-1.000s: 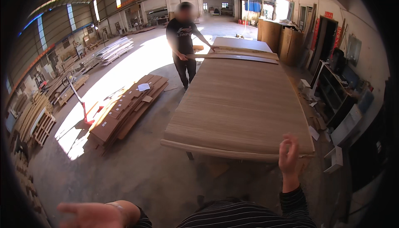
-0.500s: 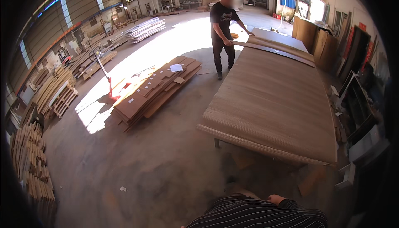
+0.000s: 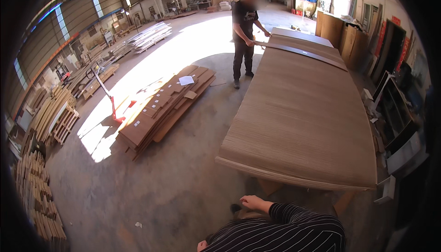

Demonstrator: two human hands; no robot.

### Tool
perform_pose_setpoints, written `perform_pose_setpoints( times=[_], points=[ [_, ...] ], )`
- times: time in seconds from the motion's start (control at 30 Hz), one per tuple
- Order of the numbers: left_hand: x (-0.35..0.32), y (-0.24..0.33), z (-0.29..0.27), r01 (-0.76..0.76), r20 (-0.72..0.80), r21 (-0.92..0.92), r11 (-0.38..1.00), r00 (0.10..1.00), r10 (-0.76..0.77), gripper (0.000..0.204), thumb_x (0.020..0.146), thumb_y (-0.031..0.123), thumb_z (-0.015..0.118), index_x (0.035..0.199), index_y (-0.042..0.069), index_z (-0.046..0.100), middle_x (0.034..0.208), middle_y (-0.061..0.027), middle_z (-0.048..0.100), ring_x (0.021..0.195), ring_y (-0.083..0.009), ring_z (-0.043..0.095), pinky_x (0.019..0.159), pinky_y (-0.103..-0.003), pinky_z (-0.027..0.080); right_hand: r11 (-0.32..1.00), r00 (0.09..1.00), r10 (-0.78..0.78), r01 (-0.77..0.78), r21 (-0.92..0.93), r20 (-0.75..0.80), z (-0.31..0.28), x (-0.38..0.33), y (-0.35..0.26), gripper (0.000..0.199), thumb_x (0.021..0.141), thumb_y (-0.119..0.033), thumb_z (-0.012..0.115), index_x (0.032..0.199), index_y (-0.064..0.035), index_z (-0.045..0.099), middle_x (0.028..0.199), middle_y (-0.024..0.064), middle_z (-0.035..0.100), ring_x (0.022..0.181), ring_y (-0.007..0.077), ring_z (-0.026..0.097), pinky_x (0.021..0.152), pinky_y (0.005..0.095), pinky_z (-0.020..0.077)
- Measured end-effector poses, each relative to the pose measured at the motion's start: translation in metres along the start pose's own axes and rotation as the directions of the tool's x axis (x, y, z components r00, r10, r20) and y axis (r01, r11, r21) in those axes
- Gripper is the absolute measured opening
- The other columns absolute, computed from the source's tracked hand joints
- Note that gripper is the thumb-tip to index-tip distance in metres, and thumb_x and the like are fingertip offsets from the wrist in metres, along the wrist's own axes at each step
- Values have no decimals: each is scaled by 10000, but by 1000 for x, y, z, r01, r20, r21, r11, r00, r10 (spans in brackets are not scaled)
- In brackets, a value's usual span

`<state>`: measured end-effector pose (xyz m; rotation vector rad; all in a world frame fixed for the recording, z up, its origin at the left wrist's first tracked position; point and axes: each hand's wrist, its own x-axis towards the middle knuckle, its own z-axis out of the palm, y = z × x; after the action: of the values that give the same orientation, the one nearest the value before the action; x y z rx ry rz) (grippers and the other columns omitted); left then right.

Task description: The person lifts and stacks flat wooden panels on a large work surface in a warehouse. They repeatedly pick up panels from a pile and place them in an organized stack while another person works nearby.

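Note:
My right hand [image 3: 253, 203] is in front of my body, its fingers loosely curled with nothing visible in them. Its striped sleeve reaches in from the lower right. At the lower edge only a small part of my left hand [image 3: 202, 245] shows; its fingers are hidden. Beyond my right hand stands a large raised stack of brown wood-grain sheets [image 3: 298, 123], which neither hand touches. Across its far part lies a long narrow dark strip [image 3: 303, 53]. A co-worker [image 3: 244, 31] in dark clothes stands at the far left side, one hand at the strip's end.
A low pile of brown panels [image 3: 161, 109] with a white paper [image 3: 186, 80] lies left on the concrete floor, beside a red pallet jack [image 3: 113, 109]. Timber stacks [image 3: 34, 178] line the left edge. Frames and white boxes [image 3: 386, 188] stand along the right side.
My right hand has swung forward and left, and my left hand shows a little more at the lower edge. The view has shifted a little. The co-worker still holds the strip's end.

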<state>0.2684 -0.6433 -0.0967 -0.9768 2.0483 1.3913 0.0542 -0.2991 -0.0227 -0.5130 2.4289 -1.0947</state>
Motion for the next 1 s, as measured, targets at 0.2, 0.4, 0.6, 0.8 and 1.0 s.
perform_pose_setpoints(
  times=[0.2,0.4,0.6,0.8,1.0],
  points=[
    [28,20,-50,-275,-129,107,955,949,288,306,816,245,558,967,-20,578,912,-101,596,863,-195,553,777,-290,428,980,993,-115,118,163,-24,-24,78,-68,271,826,-186,478,1051,-52,548,947,132,599,893,296,560,770,369,444],
    [10,112,-61,-97,-309,-482,871,949,-65,190,797,141,495,967,60,521,687,-39,557,527,-107,492,456,-246,412,982,973,-180,186,-31,141,-42,155,-67,280,827,-201,491,1057,-53,553,974,141,602,904,289,572,791,354,450],
    [40,82,-73,27,-280,-559,829,935,-220,129,785,133,505,845,27,547,678,-46,543,519,-129,514,451,-246,413,992,960,-125,128,8,252,-34,183,-88,287,819,-221,501,1035,-46,574,968,140,609,894,282,581,788,342,456],
    [129,94,-125,120,-161,-554,824,955,-247,202,823,224,507,935,60,543,767,-65,574,618,-163,586,488,-279,444,988,938,138,-154,27,319,1,190,-65,304,806,-268,516,1027,-75,595,971,141,615,931,280,578,809,344,449],
    [246,101,-202,-58,-215,-293,954,977,-7,163,798,185,504,845,45,572,666,-31,559,568,-111,538,490,-246,413,937,917,344,-350,-7,204,41,258,-74,285,770,-293,531,912,-74,648,913,137,633,896,276,593,796,342,456]
  ],
)
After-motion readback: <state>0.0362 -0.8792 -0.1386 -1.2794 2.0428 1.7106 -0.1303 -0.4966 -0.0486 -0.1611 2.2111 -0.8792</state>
